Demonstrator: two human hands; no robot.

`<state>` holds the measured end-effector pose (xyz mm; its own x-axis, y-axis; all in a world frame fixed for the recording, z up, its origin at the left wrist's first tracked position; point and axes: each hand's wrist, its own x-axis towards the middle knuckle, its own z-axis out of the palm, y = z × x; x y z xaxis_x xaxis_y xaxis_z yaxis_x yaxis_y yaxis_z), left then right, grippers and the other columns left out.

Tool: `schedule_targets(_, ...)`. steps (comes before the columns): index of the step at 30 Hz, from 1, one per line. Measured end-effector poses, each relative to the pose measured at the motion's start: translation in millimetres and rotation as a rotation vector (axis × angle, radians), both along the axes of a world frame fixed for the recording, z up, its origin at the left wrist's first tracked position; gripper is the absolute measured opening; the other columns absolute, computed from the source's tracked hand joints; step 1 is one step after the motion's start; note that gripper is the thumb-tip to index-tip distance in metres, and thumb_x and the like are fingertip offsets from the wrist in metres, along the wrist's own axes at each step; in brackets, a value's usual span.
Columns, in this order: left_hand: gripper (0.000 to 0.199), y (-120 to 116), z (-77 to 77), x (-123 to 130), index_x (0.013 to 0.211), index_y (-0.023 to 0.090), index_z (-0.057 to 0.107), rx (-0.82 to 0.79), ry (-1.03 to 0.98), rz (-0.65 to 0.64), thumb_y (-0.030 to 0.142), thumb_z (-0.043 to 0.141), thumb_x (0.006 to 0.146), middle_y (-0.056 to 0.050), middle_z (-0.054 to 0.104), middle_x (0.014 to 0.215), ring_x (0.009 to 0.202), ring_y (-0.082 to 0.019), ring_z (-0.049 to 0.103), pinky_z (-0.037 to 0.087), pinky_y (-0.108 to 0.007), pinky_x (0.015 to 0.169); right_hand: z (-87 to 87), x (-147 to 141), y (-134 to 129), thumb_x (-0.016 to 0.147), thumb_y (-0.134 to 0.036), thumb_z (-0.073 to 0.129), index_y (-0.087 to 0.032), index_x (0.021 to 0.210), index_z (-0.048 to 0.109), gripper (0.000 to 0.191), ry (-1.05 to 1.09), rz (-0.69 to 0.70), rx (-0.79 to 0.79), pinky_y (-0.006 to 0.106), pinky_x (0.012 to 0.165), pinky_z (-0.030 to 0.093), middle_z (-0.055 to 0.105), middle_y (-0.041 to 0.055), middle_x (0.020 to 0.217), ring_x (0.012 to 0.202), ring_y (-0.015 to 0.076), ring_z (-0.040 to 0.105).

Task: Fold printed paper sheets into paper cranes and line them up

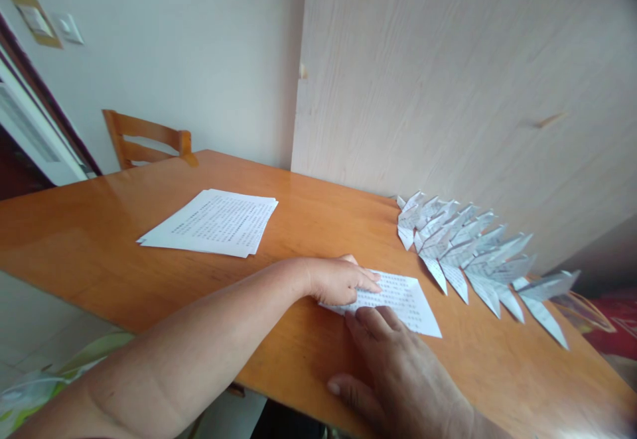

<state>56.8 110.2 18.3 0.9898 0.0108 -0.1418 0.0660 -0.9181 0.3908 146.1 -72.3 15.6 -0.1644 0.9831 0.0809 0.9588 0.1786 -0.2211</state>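
Observation:
A printed sheet of paper (405, 300) lies on the wooden table, in front of me and right of the middle. It looks folded to a smaller size. My left hand (346, 281) reaches across from the left and rests on the sheet's left part, fingers stretched over the print. Close by, at the near edge of the paper, is my right hand (398, 366). Its fingertips touch that edge and its thumb points left, apart from the fingers, over the table. Neither hand grasps anything. The sheet's left corner is partly hidden under the left hand.
A stack of printed sheets (219, 223) lies on the table (164, 300) at the left. Along the right stand several folded paper shapes (468, 247) with pointed ends, in rows. A wooden chair (149, 137) is at the far left; a pale board (423, 81) stands behind.

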Motion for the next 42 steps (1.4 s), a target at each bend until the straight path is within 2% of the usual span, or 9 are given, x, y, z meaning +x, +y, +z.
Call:
schedule_targets(7,0.057,0.4,0.9,1.2,0.144,0.019,0.052,-0.015,0.031,0.010,0.013,0.045,0.087,-0.002,0.039,0.158,0.140,-0.020,0.040,0.026,-0.029,0.116,2.8,-15.2,10.2,0.076,-0.050,0.075,-0.015,0.140,0.055,0.076,-0.014,0.025,0.024,0.054,0.101,0.051,0.059,0.0168,0.128,0.113,0.0367,0.057)
schedule_targets(10,0.057,1.7,-0.3,1.8,0.144,0.024,0.052,-0.019,0.042,0.028,0.016,0.045,0.088,0.003,0.038,0.158,0.137,-0.021,0.043,0.027,-0.030,0.116,4.5,-19.6,12.3,0.076,-0.053,0.075,-0.016,0.138,0.057,0.074,-0.015,0.005,-0.005,0.055,0.100,0.051,0.060,0.0166,0.126,0.113,0.0370,0.058)
schedule_targets(20,0.061,2.7,2.0,2.1,0.146,0.021,0.050,-0.065,0.054,0.042,0.015,0.046,0.085,0.002,0.038,0.158,0.140,-0.022,0.039,0.025,-0.032,0.117,7.1,-37.2,16.8,0.073,-0.060,0.074,-0.012,0.137,0.058,0.081,-0.057,-0.034,-0.078,0.059,0.097,0.051,0.060,0.0201,0.128,0.118,0.0421,0.053)
schedule_targets(29,0.061,3.1,-1.1,2.4,0.144,0.022,0.051,-0.063,0.040,0.039,0.016,0.045,0.084,0.003,0.039,0.157,0.141,-0.021,0.039,0.026,-0.031,0.116,4.2,-44.8,21.5,0.072,-0.069,0.070,-0.013,0.135,0.058,0.085,0.013,-0.004,-0.073,0.061,0.104,0.043,0.059,0.0193,0.127,0.122,0.0422,0.049)
schedule_targets(32,0.060,2.2,1.0,1.0,0.145,0.022,0.051,-0.054,0.038,0.038,0.017,0.044,0.086,0.002,0.039,0.157,0.142,-0.020,0.038,0.026,-0.031,0.117,5.7,-37.2,17.4,0.075,-0.061,0.072,-0.015,0.129,0.061,0.072,0.067,0.046,-0.051,0.056,0.101,0.047,0.061,0.0171,0.126,0.119,0.0389,0.053)
schedule_targets(36,0.062,1.5,3.0,-0.1,0.145,0.024,0.050,-0.064,0.053,0.049,0.014,0.044,0.085,0.002,0.038,0.158,0.141,-0.020,0.039,0.028,-0.031,0.115,6.1,-19.8,7.3,0.091,-0.032,0.059,-0.021,0.105,0.068,0.020,0.130,0.137,0.022,0.044,0.090,0.053,0.068,0.0090,0.108,0.102,0.0279,0.061)
schedule_targets(37,0.062,1.5,3.1,-0.3,0.145,0.025,0.050,-0.066,0.050,0.053,0.014,0.044,0.084,0.003,0.038,0.158,0.141,-0.020,0.039,0.028,-0.031,0.115,5.4,-14.2,4.6,0.094,-0.027,0.053,-0.021,0.096,0.068,0.016,0.136,0.137,0.046,0.043,0.086,0.054,0.068,0.0080,0.101,0.096,0.0261,0.062)
schedule_targets(39,0.060,1.6,2.8,-0.5,0.144,0.025,0.051,-0.071,0.032,0.047,0.016,0.046,0.085,0.003,0.039,0.157,0.142,-0.020,0.038,0.026,-0.031,0.116,3.2,-1.4,-0.7,0.096,-0.021,0.044,-0.021,0.086,0.066,0.024,0.126,0.119,0.107,0.042,0.078,0.054,0.068,0.0080,0.091,0.089,0.0248,0.062)
schedule_targets(42,0.056,1.1,1.9,-0.9,0.144,0.021,0.052,-0.076,0.002,0.021,0.027,0.051,0.088,-0.002,0.041,0.157,0.142,-0.022,0.038,0.024,-0.033,0.117,-0.1,18.7,-6.9,0.097,-0.018,0.042,-0.019,0.097,0.066,0.024,0.085,0.069,0.168,0.041,0.077,0.056,0.068,0.0092,0.097,0.091,0.0244,0.063)
